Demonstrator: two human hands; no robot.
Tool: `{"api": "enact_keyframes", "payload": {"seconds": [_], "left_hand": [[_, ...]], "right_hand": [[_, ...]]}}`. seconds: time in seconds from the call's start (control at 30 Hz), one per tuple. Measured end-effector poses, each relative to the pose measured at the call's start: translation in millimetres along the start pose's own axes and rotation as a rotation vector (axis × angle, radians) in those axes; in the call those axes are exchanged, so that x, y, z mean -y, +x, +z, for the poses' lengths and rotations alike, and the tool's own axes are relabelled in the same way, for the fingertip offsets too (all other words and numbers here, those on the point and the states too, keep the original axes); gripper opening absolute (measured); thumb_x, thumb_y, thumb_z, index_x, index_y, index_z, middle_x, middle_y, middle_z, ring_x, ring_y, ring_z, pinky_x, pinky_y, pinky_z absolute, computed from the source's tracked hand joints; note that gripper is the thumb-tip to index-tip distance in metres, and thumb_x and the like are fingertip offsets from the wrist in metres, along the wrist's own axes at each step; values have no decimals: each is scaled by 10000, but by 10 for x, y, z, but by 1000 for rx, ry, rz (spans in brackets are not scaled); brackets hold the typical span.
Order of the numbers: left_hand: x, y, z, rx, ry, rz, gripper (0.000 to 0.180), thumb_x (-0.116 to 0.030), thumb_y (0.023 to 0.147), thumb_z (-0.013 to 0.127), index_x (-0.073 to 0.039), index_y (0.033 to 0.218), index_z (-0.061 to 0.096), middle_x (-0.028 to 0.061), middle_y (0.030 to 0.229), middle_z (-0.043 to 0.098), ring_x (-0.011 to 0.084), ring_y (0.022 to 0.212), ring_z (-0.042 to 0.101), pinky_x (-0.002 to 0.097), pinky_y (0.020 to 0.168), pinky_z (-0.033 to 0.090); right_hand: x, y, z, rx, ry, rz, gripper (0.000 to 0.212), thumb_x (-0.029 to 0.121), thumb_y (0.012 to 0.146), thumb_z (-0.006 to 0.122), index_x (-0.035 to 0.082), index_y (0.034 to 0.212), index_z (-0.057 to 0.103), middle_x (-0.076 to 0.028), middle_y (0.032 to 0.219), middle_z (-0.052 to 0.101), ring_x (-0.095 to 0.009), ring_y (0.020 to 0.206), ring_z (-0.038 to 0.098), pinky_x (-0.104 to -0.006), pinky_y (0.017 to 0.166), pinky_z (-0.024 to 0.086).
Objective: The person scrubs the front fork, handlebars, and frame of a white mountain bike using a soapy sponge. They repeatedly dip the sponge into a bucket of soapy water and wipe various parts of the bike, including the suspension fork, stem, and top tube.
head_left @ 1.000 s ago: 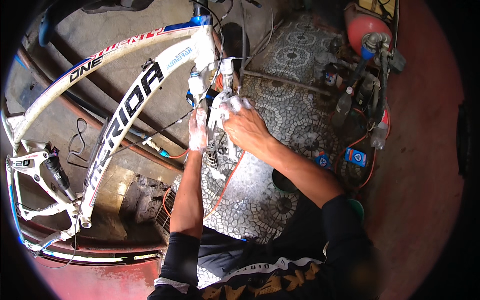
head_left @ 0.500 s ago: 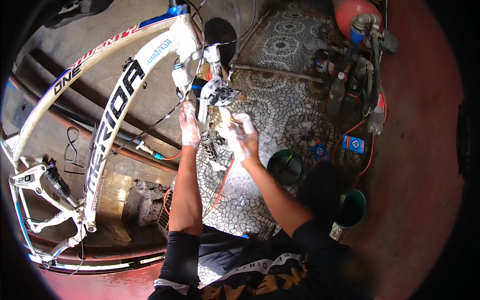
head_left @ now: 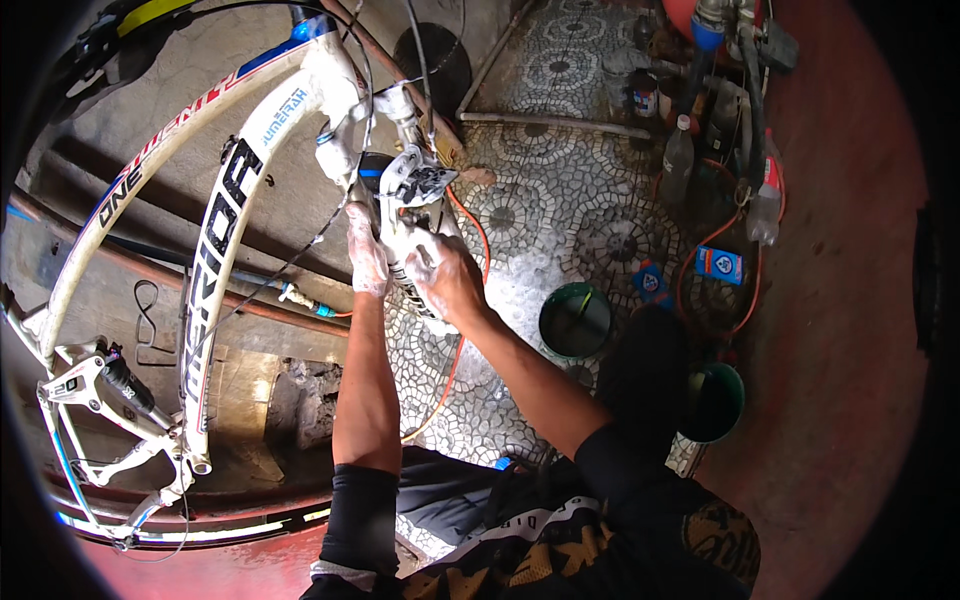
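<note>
A white bicycle frame [head_left: 228,215] fills the left side, with its suspension fork [head_left: 402,118] slanting down toward me. My left hand [head_left: 368,262], streaked with suds, is closed round a fork leg on its left side. Close beside it, my right hand [head_left: 444,272] presses against the fork with curled, foamy fingers. Whatever lies between those fingers is hidden. Just above my hands sits a foam-covered white and black part [head_left: 420,180] of the fork. Thin black cables [head_left: 335,222] hang across the frame and past my left hand.
White foam [head_left: 530,270] wets the pebble-mosaic floor. Right of my hands stands a green bucket [head_left: 575,320] of dark water, with another bucket [head_left: 712,402] nearer me. An orange hose [head_left: 484,225] runs behind the fork. Bottles [head_left: 677,165], blue packets [head_left: 719,265] and piping stand at the right.
My right hand, apart from the fork before with a pale yellowish, foamy piece at its fingers, has moved left onto the fork. My left hand stays on the leg. The view has shifted slightly.
</note>
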State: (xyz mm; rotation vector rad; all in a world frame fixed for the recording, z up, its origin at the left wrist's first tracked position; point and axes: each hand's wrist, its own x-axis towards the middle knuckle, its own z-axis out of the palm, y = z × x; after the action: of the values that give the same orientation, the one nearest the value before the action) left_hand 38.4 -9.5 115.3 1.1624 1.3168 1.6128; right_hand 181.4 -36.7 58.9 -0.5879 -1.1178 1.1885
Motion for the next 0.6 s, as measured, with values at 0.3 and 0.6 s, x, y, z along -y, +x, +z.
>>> {"api": "enact_keyframes", "payload": {"seconds": [0.3, 0.6], "left_hand": [[-128, -82, 112, -16, -134, -81, 774, -653, 998, 429, -51, 1485, 424, 81, 1364, 571, 220, 1147, 595, 365, 988, 488], [40, 91, -158, 49, -120, -115, 751, -667, 980, 458, -76, 1444, 465, 62, 1280, 593, 200, 1099, 580, 367, 978, 477]], "right_hand": [[129, 69, -21, 273, 603, 405, 676, 323, 944, 687, 122, 1526, 407, -110, 1605, 228, -276, 1501, 230, -399, 1204, 278], [52, 129, 164, 179, -747, -266, 571, 313, 811, 741, 29, 1281, 585, -201, 1227, 619, -349, 1138, 569, -482, 1022, 397]]}}
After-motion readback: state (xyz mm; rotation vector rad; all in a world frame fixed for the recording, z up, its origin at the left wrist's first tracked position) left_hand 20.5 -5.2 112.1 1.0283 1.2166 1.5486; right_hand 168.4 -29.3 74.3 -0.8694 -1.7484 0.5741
